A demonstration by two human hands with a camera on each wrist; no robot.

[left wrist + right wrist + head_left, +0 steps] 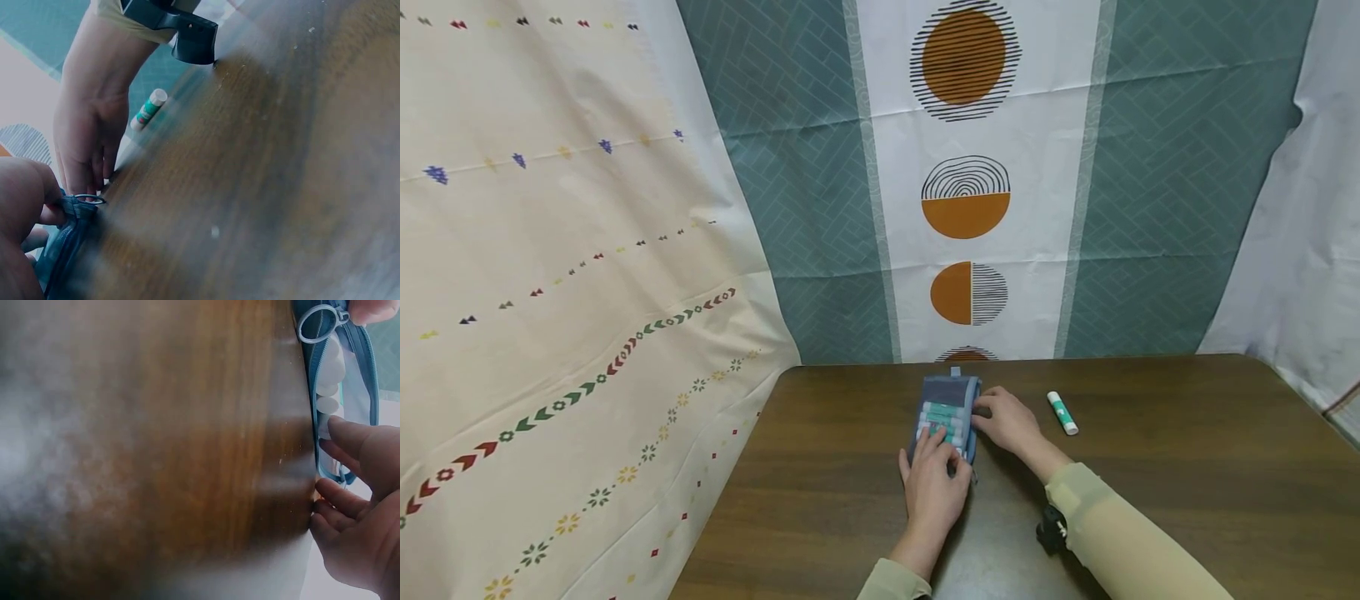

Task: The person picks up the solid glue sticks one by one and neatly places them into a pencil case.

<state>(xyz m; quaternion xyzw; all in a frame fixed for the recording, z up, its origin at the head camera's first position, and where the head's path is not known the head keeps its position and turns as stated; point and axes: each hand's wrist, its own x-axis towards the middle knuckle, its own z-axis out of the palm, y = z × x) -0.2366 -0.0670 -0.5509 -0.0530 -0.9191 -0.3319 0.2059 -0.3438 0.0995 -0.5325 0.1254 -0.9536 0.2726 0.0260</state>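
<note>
A blue zip pouch point(951, 388) with a see-through front lies on the table, several green-and-white glue sticks point(943, 411) stacked inside. My left hand point(934, 487) lies over its near end, fingertips on the clear front, thumb and forefinger pinching the near right corner by the zip ring point(317, 324). At the right side, where the zip gapes, my right hand point(1009, 421) has its thumb and forefinger at the opening, around the end of a glue stick point(324, 427). Its other fingers curl beside the pouch. The far side of that stick is hidden.
One loose glue stick point(1063, 413) lies on the brown wooden table point(1180, 467), right of the pouch. Patterned cloths point(992, 275) hang behind the table and along its left side. A black wrist device point(1051, 530) sits at the right sleeve.
</note>
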